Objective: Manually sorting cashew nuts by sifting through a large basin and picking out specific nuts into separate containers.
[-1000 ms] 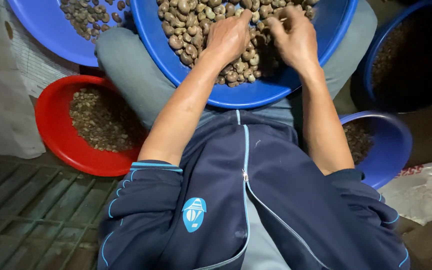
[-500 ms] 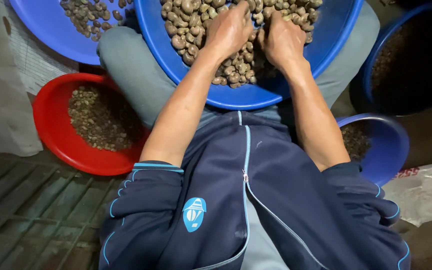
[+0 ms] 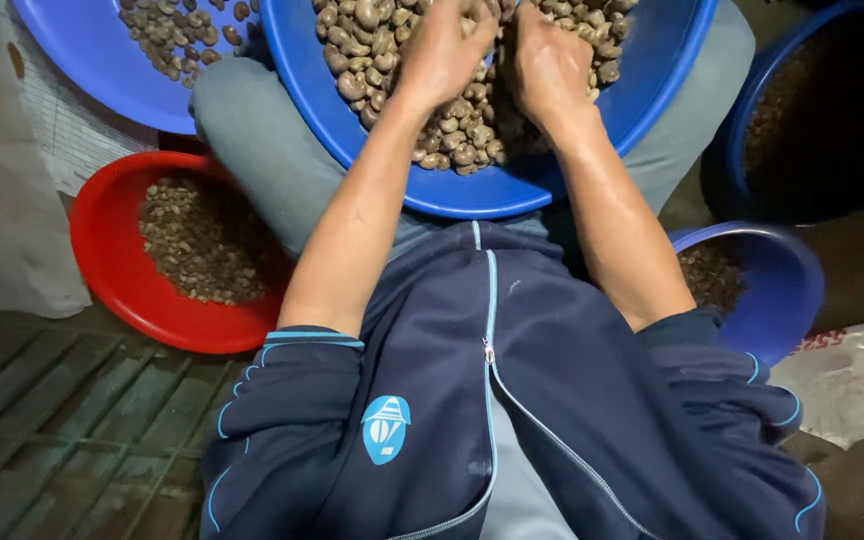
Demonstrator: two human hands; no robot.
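Observation:
A large blue basin rests on my lap, heaped with brown, kidney-shaped raw nuts. My left hand and my right hand lie side by side, knuckles up, pressed into the pile near the basin's middle. The fingers of both curl down among the nuts, and their tips are hidden by the pile and the top edge of the view. Whether either hand grips any nuts cannot be seen.
A red basin of smaller nuts sits at my left. A second blue basin stands at the upper left. A small blue bowl and a dark blue tub are at my right. A metal floor grate lies at the lower left.
Both hands have drawn together and pushed farther up into the pile. The right hand moved left toward the left hand.

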